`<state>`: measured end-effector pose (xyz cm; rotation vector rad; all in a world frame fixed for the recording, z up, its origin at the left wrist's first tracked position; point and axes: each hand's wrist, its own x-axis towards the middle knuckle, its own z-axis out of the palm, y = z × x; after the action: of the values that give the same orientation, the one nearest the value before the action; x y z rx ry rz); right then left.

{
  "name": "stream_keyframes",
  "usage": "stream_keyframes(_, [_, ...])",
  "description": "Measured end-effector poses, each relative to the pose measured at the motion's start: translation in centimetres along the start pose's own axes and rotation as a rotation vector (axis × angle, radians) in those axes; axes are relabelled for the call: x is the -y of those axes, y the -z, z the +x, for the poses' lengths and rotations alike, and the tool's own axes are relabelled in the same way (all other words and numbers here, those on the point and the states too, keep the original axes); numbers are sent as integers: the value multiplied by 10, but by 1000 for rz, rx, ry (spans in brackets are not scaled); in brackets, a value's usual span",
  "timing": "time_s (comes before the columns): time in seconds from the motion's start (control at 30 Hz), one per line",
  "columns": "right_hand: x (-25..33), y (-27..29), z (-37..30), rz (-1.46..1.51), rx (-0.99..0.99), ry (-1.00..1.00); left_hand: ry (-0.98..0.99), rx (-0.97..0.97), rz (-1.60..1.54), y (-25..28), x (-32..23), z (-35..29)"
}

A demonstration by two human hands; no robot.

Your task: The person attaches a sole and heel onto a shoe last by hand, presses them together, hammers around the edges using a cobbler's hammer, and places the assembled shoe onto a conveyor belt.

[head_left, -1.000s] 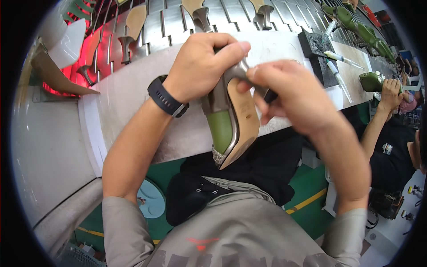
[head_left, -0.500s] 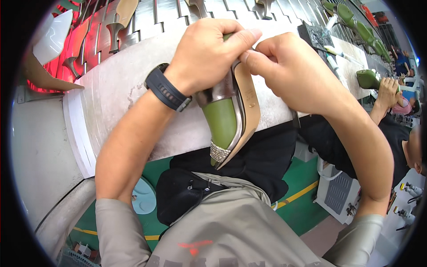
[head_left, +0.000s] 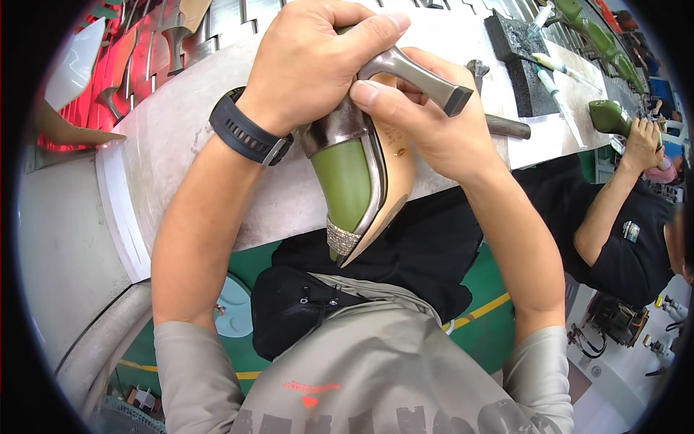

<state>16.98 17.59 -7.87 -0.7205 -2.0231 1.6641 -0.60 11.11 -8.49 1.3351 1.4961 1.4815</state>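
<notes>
so the shoe (head_left: 337, 136) was up above the near edge of the table (head_left: 217, 170), toe pointing back at the wearer, probably so the tan sole (head_left: 394, 163) and grey heel (head_left: 416, 76) were easy to reach. the green form (head_left: 343, 184) inside likely kept it stiff. left hand (head_left: 318, 58) was clamped round the back end, thumb over the top, seemingly steadying it. right hand (head_left: 444, 123) was right beside it, curled closed around the heel's base, some fingers hidden. a dark-handled tool (head_left: 508, 126) lay nearby, handily close i guess.
</notes>
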Motion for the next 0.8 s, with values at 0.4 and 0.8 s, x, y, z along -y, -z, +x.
stream_keyframes(0.4, [-14,-5,-5,35,-9,65,131,-71,-31,-6,-17,-7])
stream_keyframes(0.8, [-4,-7,-23,188,30,-42,-178,-29,199,3,4,-3])
